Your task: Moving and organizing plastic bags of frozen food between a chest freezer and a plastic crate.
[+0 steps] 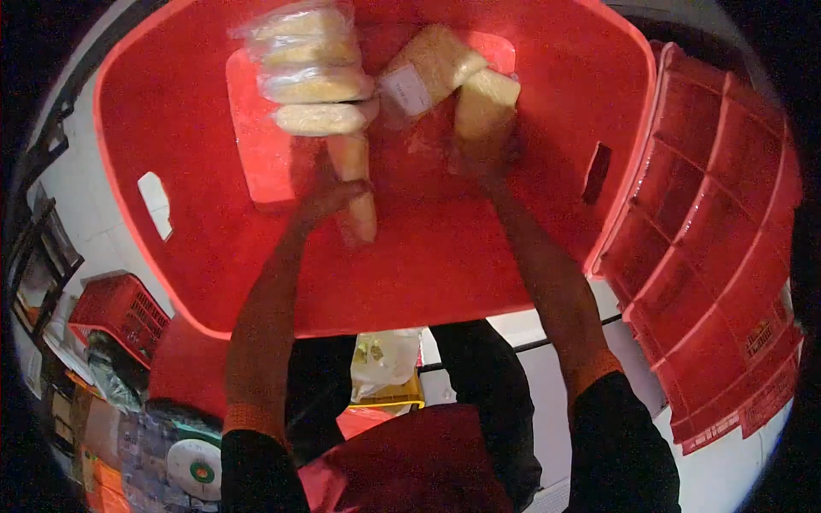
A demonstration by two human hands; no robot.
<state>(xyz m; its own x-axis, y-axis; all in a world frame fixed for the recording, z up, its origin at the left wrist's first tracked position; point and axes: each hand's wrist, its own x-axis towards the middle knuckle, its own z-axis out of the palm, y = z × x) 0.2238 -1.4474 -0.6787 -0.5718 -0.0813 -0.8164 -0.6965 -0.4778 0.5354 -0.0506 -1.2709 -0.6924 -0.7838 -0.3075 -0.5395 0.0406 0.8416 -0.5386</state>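
A large red plastic crate stands before me, its rim (122,243) around both my hands. My left hand (337,195) is closed around a narrow, pale yellow plastic-wrapped pack (362,215), below a row of similar wrapped packs (308,86) at the upper left. My right hand (484,157) grips the lower end of another yellowish wrapped pack (487,106); its fingers are dim and partly hidden. Beside that pack, to its upper left, lies a wrapped pack (436,58) with a white printed label (406,88). What the packs contain cannot be told for sure.
More red plastic crates (712,211) stand close on the right. At the left are a small red basket (122,314) and a round white dial (195,469). Between my legs, below the crate, a clear plastic bag (385,362) lies by a yellow-edged container (397,394).
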